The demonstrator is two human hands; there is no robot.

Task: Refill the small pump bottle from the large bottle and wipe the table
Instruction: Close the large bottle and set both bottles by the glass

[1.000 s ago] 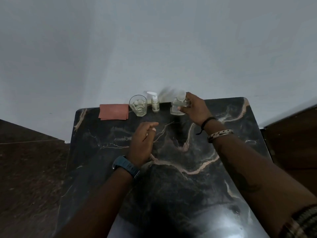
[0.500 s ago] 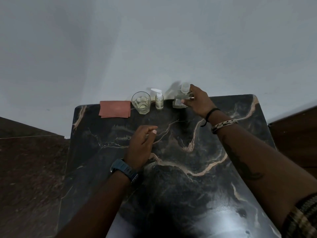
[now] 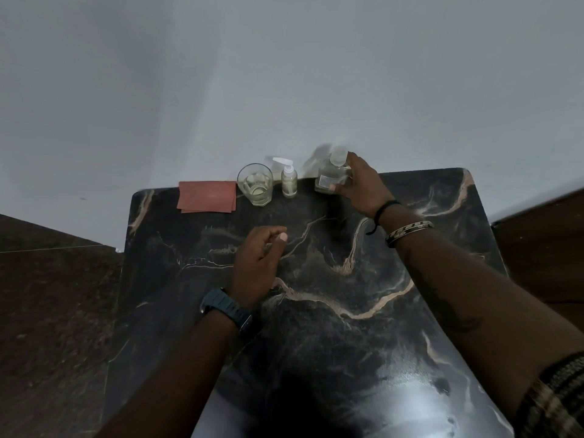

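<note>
The large clear bottle (image 3: 328,175) stands upright at the far edge of the black marble table (image 3: 331,311), near the wall. My right hand (image 3: 360,188) grips it from the right, thumb on its front. To its left stands the small pump bottle (image 3: 289,181) with a white pump head. My left hand (image 3: 257,263) hovers over the middle of the table, fingers loosely curled, holding nothing. A folded pink cloth (image 3: 207,196) lies at the far left of the table.
A drinking glass (image 3: 255,184) with a little pale liquid stands between the cloth and the pump bottle. A pale wall rises right behind the table's far edge. Dark floor lies on both sides of the table.
The view has tilted down a little, so the table items sit higher in the frame. My right hand stays on the large bottle; my left hand has barely moved.
</note>
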